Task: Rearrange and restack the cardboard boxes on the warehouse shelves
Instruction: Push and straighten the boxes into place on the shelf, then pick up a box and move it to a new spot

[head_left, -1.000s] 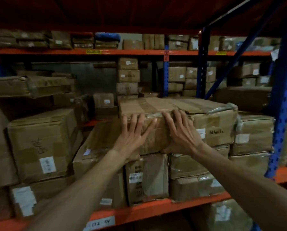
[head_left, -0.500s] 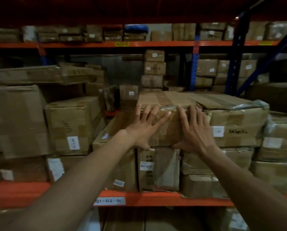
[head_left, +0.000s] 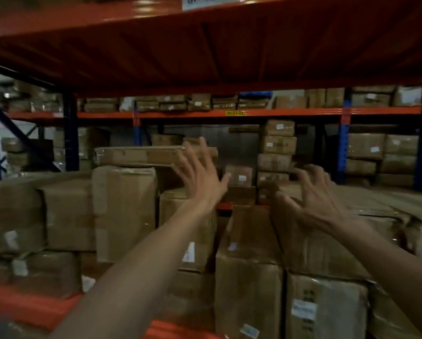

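Note:
A wide taped cardboard box lies on top of the stack at the right of the shelf. My right hand hovers over its near left corner with fingers spread and curled, holding nothing. My left hand is raised in the air to the left, fingers apart, in front of a flat box that lies across an upright box. Neither hand grips anything. Below the wide box stand upright boxes with white labels.
An orange shelf deck hangs low overhead. The orange front beam runs along the bottom left. More boxes fill the left side and the far rack. Blue uprights stand behind.
Both hands have come off the front face of the wide box and lifted. The left hand swung up and left, and the view tilted upward and shifted left.

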Action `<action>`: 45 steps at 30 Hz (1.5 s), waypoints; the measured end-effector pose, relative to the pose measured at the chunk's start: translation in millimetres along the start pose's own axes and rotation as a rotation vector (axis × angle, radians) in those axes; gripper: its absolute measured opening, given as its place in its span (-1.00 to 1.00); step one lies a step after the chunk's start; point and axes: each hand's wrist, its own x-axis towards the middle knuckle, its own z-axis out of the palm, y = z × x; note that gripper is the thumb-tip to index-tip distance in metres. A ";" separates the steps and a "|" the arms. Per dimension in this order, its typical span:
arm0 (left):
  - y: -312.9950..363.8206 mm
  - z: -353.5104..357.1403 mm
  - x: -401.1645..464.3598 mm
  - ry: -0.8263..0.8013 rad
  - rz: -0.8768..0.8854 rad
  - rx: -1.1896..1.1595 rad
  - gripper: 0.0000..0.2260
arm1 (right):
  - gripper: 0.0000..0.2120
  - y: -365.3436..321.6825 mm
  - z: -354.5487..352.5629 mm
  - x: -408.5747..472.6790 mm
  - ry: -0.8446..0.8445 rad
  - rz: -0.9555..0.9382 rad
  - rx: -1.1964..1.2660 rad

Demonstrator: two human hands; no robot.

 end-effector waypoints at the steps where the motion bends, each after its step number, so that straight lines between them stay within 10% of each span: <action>1: -14.5 -3.6 12.2 -0.025 -0.071 -0.039 0.05 | -0.25 -17.8 12.7 13.2 -0.005 0.032 0.036; 7: -90.2 -5.0 78.7 -0.203 -0.167 -0.156 -0.02 | -0.36 -114.7 74.5 81.2 -0.162 0.166 0.438; 17: -208.3 -50.4 101.7 -0.219 0.076 -0.404 -0.73 | -0.16 -188.8 106.3 151.3 -0.102 0.490 1.040; 20: -232.3 -63.1 107.9 -0.228 -0.064 -0.461 -0.46 | -0.09 -227.2 105.8 155.0 -0.235 0.422 1.161; 24: -210.3 -60.1 110.6 -0.207 -0.308 -0.489 0.04 | -0.30 -256.6 106.7 154.3 -0.178 0.540 1.300; 31: -184.3 -53.4 84.8 -0.091 -0.055 -0.647 -0.58 | -0.72 -226.0 90.5 135.9 -0.062 0.674 1.432; 45: 30.8 -17.5 24.4 -0.145 0.127 -0.910 -0.70 | -0.74 -30.3 -24.9 61.6 0.322 0.736 1.274</action>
